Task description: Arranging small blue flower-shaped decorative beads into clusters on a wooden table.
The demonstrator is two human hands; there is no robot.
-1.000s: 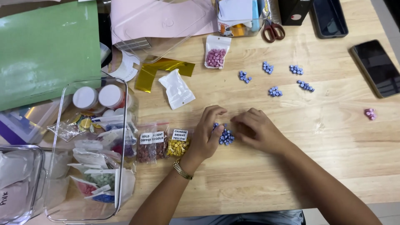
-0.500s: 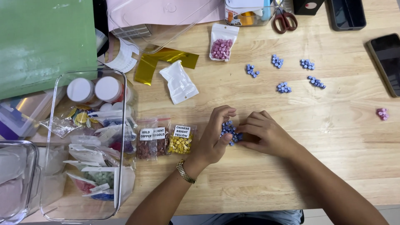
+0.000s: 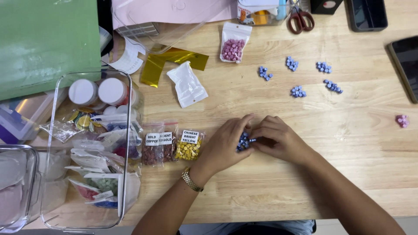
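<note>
My left hand (image 3: 224,146) and my right hand (image 3: 278,139) are cupped together on the wooden table (image 3: 305,182) around a small heap of blue beads (image 3: 244,141). The fingers of both hands touch the heap and partly hide it. A gold watch (image 3: 191,179) sits on my left wrist. Several small clusters of blue beads (image 3: 298,91) lie apart on the table beyond my hands. Just left of my left hand lie small bags of yellow beads (image 3: 188,146) and brown beads (image 3: 157,148).
A clear plastic box (image 3: 87,148) full of bead bags and white-capped jars stands at left. Behind are an empty white pouch (image 3: 186,85), gold foil (image 3: 174,58), a pink-bead pouch (image 3: 233,43), scissors (image 3: 300,17), a green folder (image 3: 43,39). Two phones (image 3: 407,61) lie right, pink beads (image 3: 401,120) nearby.
My hands have stayed pressed around the blue heap, fingers shifting slightly. The camera view has drifted, so everything sits a little lower and to the right in the frame.
</note>
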